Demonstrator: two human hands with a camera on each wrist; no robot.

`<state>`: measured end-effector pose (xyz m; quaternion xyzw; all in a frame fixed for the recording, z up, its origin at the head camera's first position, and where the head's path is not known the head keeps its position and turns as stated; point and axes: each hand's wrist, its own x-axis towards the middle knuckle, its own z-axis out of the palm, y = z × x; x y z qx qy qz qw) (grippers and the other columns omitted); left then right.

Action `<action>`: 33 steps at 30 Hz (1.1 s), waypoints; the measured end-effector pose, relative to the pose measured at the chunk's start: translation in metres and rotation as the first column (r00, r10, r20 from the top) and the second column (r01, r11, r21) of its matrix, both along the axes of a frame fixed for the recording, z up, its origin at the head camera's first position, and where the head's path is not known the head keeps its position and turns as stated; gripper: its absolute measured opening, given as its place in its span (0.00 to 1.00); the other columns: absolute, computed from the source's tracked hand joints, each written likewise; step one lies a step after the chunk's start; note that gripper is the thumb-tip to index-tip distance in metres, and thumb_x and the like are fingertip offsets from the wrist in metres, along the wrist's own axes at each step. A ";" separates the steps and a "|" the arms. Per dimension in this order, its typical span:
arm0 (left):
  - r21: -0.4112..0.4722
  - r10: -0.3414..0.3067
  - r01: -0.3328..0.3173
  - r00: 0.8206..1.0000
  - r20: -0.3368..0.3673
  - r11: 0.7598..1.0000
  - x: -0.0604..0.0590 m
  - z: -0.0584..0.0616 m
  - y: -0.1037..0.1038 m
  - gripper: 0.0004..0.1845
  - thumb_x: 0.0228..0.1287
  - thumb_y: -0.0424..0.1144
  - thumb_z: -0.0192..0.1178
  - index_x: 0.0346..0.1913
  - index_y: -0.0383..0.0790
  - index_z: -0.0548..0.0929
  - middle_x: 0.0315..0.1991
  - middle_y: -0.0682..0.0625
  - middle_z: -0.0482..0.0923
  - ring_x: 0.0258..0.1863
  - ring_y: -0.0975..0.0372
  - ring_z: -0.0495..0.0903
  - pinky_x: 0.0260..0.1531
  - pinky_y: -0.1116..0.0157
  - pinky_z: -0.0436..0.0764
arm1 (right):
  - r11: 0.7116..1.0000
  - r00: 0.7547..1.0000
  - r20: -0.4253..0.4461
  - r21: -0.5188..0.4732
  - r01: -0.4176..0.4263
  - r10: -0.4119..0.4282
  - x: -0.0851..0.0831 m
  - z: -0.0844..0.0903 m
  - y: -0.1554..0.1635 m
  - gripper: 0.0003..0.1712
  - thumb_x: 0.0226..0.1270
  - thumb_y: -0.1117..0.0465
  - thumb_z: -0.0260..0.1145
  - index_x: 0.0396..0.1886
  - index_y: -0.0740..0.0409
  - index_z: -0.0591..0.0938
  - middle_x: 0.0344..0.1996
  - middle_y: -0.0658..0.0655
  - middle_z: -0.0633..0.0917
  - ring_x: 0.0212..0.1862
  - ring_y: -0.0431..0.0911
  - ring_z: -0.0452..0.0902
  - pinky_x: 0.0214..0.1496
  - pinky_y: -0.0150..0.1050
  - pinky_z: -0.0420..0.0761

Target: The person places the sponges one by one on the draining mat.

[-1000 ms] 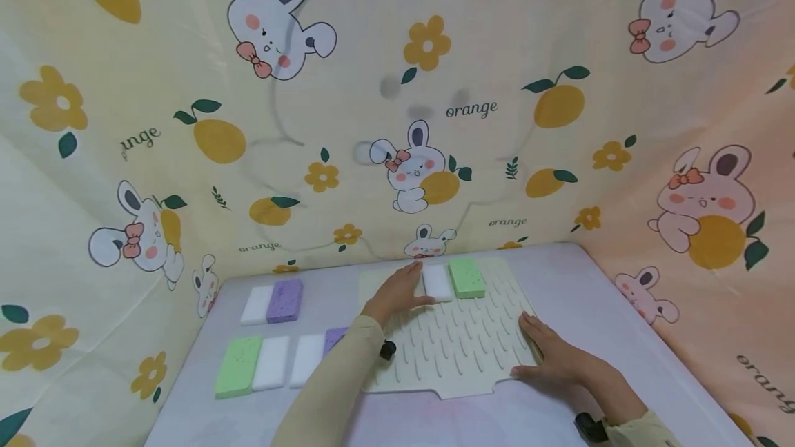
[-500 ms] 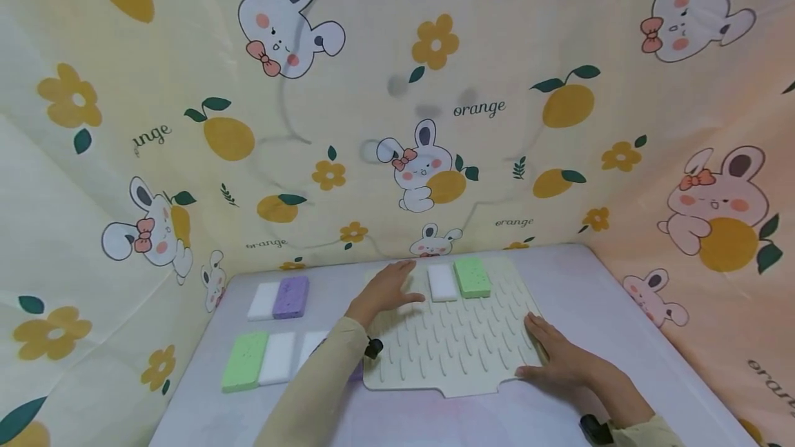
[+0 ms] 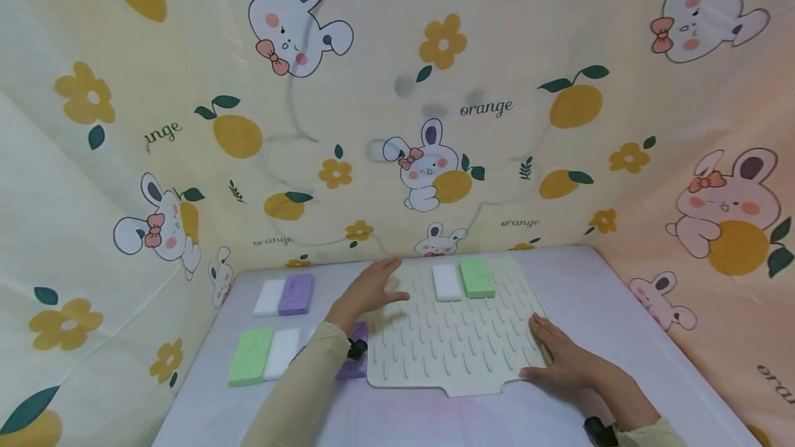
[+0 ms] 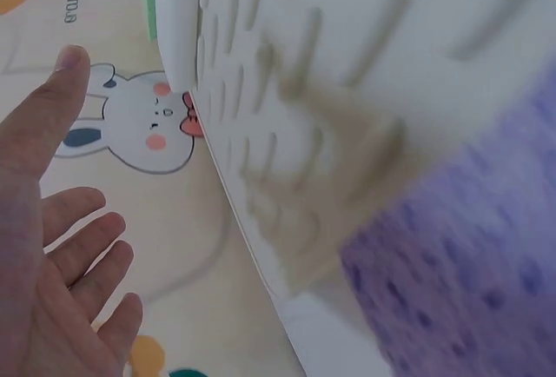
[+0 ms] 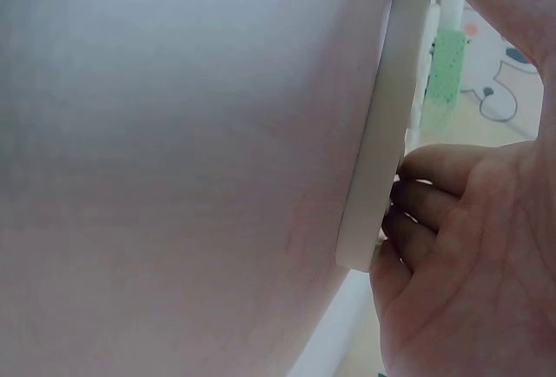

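- The drying mat (image 3: 459, 343), cream with raised ribs, lies flat in the middle of the table (image 3: 577, 281), and from my remote seat I see two sponges on its far edge: a white sponge (image 3: 446, 282) touching a green sponge (image 3: 477, 277).
- My right hand (image 3: 559, 357) rests on the mat's near right corner, fingers (image 5: 417, 212) lightly bent against its rim in the right wrist view, thumb above the edge; it steadies the mat rather than clamping it.
- My left hand (image 3: 366, 288) hovers at the mat's far left corner, fingers (image 4: 78, 247) spread and holding nothing.
- I judge the step in hand to be loading sponges onto the mat, with two placed.
- Off the mat to the left lie a purple sponge (image 3: 354, 357) just beside its near left edge, a green-and-white row (image 3: 263, 354), and a white-and-purple pair (image 3: 283, 294) farther back.
- The next move, I judge, calls for the empty left hand to reach one of those sponges while the right keeps the mat from sliding.
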<state>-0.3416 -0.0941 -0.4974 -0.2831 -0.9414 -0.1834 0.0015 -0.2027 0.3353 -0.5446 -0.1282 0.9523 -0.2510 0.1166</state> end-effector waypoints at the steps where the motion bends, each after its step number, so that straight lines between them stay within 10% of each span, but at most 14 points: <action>1: 0.002 0.003 -0.003 1.000 0.000 1.000 0.001 0.000 -0.003 0.50 0.69 0.58 0.73 0.83 0.33 0.64 0.82 0.38 0.63 0.81 0.43 0.63 0.82 0.47 0.63 | 1.000 1.000 -0.002 0.000 -0.001 0.001 0.000 0.000 0.000 0.71 0.61 0.34 0.79 0.85 0.72 0.53 0.84 0.76 0.50 0.82 0.78 0.44 0.76 0.79 0.58; 33: 0.065 0.176 -0.180 0.982 0.067 0.981 0.021 -0.003 -0.113 0.48 0.71 0.54 0.72 0.83 0.33 0.63 0.82 0.36 0.62 0.82 0.39 0.60 0.81 0.41 0.61 | 0.998 1.000 -0.016 0.055 0.003 -0.002 -0.002 -0.001 -0.003 0.72 0.58 0.29 0.78 0.86 0.67 0.56 0.83 0.76 0.52 0.81 0.78 0.45 0.75 0.80 0.60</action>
